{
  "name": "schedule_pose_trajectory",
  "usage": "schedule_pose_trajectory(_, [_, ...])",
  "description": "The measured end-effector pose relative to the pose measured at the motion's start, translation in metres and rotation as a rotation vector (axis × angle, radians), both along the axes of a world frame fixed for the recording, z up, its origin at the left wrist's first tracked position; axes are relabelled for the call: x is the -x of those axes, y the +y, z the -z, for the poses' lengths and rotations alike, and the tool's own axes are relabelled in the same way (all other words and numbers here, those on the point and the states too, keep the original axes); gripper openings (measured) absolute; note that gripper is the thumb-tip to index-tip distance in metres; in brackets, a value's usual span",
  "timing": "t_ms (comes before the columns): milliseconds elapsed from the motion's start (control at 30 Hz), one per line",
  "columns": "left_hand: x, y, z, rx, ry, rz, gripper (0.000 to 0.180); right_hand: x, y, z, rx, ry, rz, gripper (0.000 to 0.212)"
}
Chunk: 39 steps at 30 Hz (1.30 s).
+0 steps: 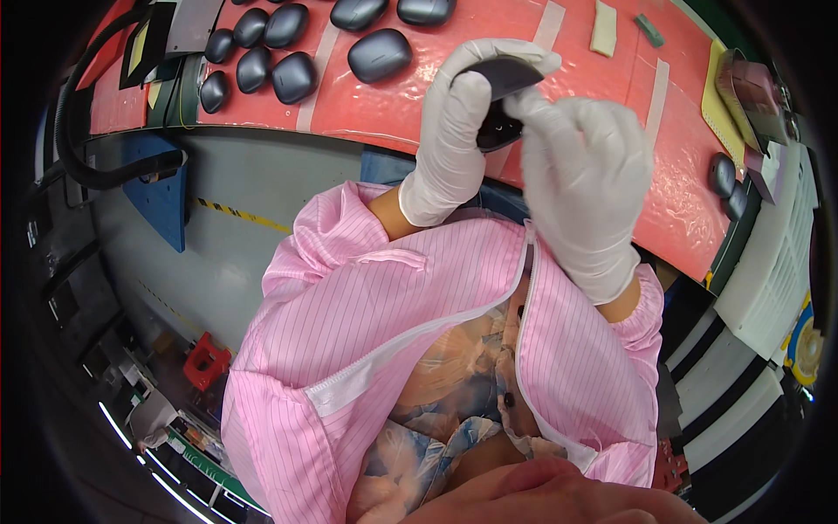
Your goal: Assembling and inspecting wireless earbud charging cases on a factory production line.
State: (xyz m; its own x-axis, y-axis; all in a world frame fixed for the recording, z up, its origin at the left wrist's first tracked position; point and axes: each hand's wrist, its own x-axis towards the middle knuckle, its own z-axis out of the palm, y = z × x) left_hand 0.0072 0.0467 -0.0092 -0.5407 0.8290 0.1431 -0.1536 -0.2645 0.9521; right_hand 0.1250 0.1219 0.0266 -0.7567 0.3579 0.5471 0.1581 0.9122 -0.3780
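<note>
My left hand [443, 153], in a white glove, is closed round a dark earbud charging case [499, 131] above the near edge of the work surface. The case stands open, its dark lid [508, 77] raised and its black inside facing me. My right hand [592, 179], also gloved, has its thumb and fingers pinched together at the case's right edge. It is slightly blurred, and whatever is between those fingertips is hidden. Several closed dark grey cases, one of them a larger case [380, 55], lie to the left of my left hand.
A red mat [681, 175] with pale tape strips covers the table. A cream foam strip [603, 29] and a small green block [649, 31] lie at the back. Two more cases [722, 175] sit far right, near a yellow pad [717, 105]. A black flexible hose [65, 131] curves at left.
</note>
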Motion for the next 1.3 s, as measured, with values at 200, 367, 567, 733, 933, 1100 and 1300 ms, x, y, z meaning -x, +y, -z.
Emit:
schedule_pose_trajectory(200, [0.005,-0.004,0.0,-0.035,-0.137,0.127,0.082,-0.001,0.0,0.008,0.242,0.129,0.068,0.025])
schedule_pose_trajectory(367, [0.001,-0.005,-0.003,0.044,-0.166,0.08,0.089,0.01,-0.024,-0.001,0.38,0.076,-0.144,0.023])
schedule_pose_trajectory(567, [0.004,-0.003,0.001,-0.082,-0.179,0.119,0.094,-0.013,-0.007,-0.005,1.021,0.241,-0.037,0.021])
schedule_pose_trajectory(733, [0.003,-0.002,0.007,-0.181,-0.083,0.077,0.066,0.01,-0.018,-0.005,0.235,0.04,-0.126,0.015])
schedule_pose_trajectory(933, [0.004,-0.002,-0.004,-0.06,-0.283,-0.105,0.05,-0.006,0.001,-0.01,1.062,0.005,-0.276,0.015])
schedule_pose_trajectory(1100, [-0.005,-0.009,-0.031,0.065,-0.671,-0.023,0.051,0.011,-0.009,-0.002,0.056,0.058,-0.208,0.031])
schedule_pose_trajectory(1300, [0.003,-0.009,-0.006,-0.066,-0.983,0.062,0.059,-0.013,0.001,0.026,0.28,0.111,-0.007,0.035])
